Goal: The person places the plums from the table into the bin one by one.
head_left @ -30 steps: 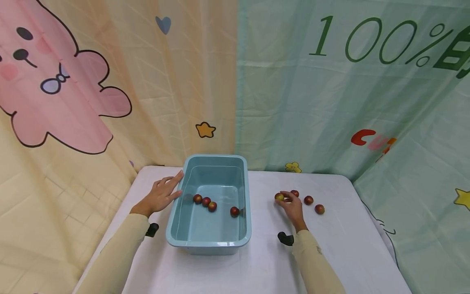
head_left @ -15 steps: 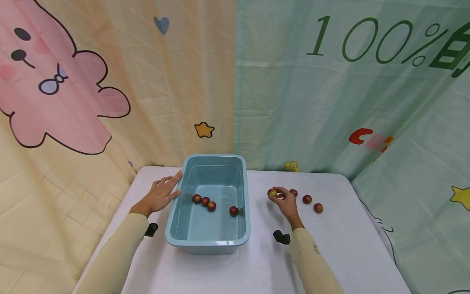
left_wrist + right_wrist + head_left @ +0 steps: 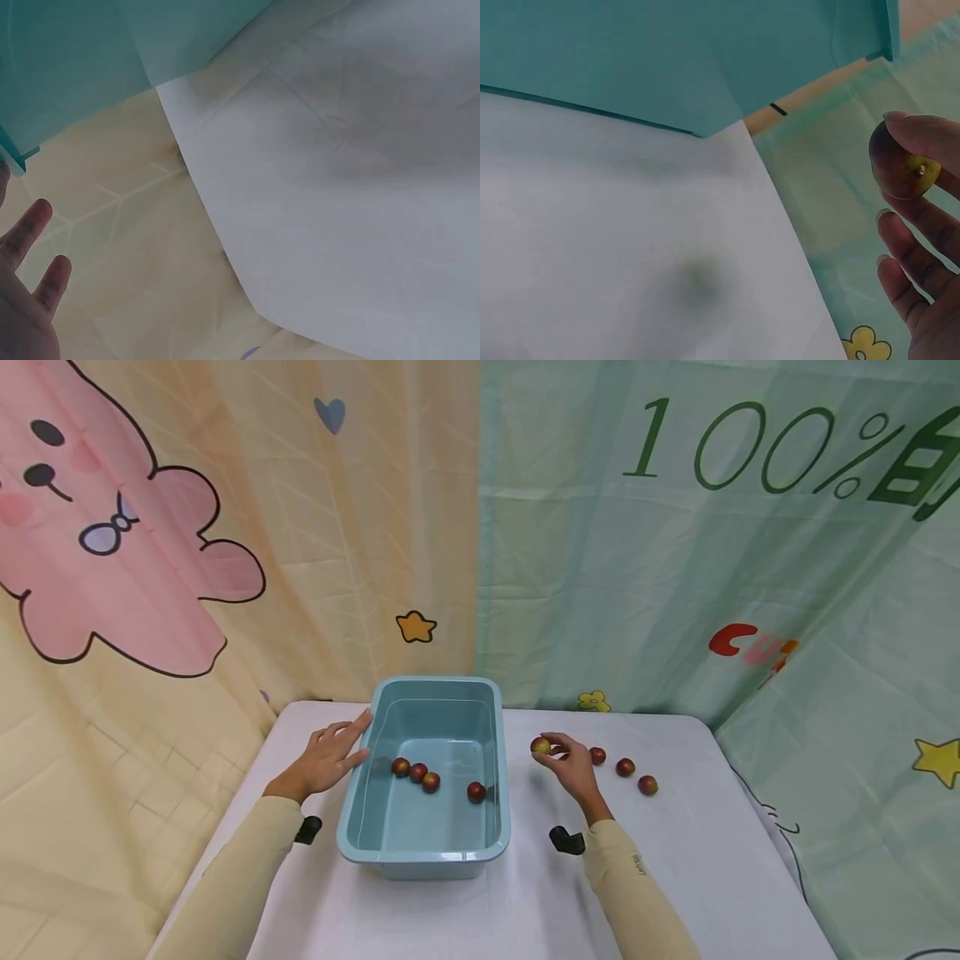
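Observation:
My right hand (image 3: 572, 770) pinches a red and yellow-green plum (image 3: 540, 745) between thumb and fingers, above the table just right of the blue plastic basin (image 3: 423, 857). In the right wrist view, the stem end of that plum (image 3: 904, 165) faces the camera and the other fingers are spread below it. My left hand (image 3: 324, 762) rests with extended fingers against the basin's left rim. Inside the basin lie three plums (image 3: 418, 772) in a touching row and a single plum (image 3: 476, 792) near the right wall.
Three more plums (image 3: 625, 767) lie in a slanting row on the white-covered table (image 3: 712, 860), right of my right hand. Printed curtains (image 3: 600, 568) hang close behind the table and along its sides.
My right hand has lifted the plum and carried it leftward and slightly away from me, closer to the basin. My left hand stays at the rim.

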Demonstrator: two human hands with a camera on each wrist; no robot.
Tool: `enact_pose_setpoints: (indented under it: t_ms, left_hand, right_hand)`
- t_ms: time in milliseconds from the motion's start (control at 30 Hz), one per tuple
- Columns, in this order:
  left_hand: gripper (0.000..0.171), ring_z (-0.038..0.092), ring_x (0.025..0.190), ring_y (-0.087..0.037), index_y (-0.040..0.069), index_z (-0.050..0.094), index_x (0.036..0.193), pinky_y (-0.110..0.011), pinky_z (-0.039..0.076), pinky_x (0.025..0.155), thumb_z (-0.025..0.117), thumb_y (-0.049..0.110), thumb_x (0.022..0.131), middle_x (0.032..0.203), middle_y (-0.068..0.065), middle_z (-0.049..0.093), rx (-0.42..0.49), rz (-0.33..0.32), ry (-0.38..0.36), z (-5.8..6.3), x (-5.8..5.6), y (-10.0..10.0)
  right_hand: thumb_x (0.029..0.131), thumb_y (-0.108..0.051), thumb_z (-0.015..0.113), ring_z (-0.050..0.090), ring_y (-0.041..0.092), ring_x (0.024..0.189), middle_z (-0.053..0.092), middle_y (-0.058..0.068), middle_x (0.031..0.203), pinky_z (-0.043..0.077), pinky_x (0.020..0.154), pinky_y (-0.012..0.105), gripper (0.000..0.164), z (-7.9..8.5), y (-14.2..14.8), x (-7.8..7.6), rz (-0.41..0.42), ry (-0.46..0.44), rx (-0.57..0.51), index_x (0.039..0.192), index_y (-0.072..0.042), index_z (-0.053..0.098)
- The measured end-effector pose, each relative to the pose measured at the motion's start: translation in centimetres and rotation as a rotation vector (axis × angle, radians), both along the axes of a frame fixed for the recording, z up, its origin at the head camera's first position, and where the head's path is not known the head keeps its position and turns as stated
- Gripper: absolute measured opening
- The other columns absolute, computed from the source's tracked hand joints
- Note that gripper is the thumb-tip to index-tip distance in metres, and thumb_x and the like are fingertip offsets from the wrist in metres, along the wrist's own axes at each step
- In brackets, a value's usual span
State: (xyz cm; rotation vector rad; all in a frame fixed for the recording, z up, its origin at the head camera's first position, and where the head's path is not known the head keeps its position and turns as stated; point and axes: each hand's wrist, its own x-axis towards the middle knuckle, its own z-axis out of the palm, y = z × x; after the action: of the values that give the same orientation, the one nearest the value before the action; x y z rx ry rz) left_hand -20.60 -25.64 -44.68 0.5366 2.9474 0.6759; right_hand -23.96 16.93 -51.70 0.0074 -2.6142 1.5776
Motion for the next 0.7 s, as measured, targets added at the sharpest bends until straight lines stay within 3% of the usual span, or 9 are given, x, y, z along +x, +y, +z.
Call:
enact_pose_setpoints:
  t_ms: [400, 700]
  left_hand:
    - [0.068, 0.018, 0.139, -0.045, 0.011, 0.015, 0.155, -0.063, 0.007, 0.11, 0.042, 0.041, 0.1, 0.159, -0.015, 0.019, 0.002, 0.006, 0.007, -0.3, -0.1, -0.1]
    - [0.068, 0.019, 0.139, -0.045, 0.011, 0.015, 0.155, -0.063, 0.007, 0.11, 0.042, 0.041, 0.1, 0.159, -0.015, 0.019, 0.004, 0.005, 0.007, -0.2, 0.0, 0.0]
  right_hand:
    - [0.083, -0.026, 0.077, 0.058, 0.026, 0.098, 0.064, 0.011, 0.117, 0.052, 0.079, 0.033, 0.046, 1.8, -1.0, -0.1, 0.049, 0.079, 0.01, 0.123, -0.008, 0.064]
    - [0.084, -0.031, 0.075, 0.058, 0.026, 0.1, 0.064, 0.009, 0.116, 0.05, 0.082, 0.037, 0.047, 4.0, -2.1, -0.2, 0.119, 0.084, -0.006, 0.125, -0.009, 0.064]
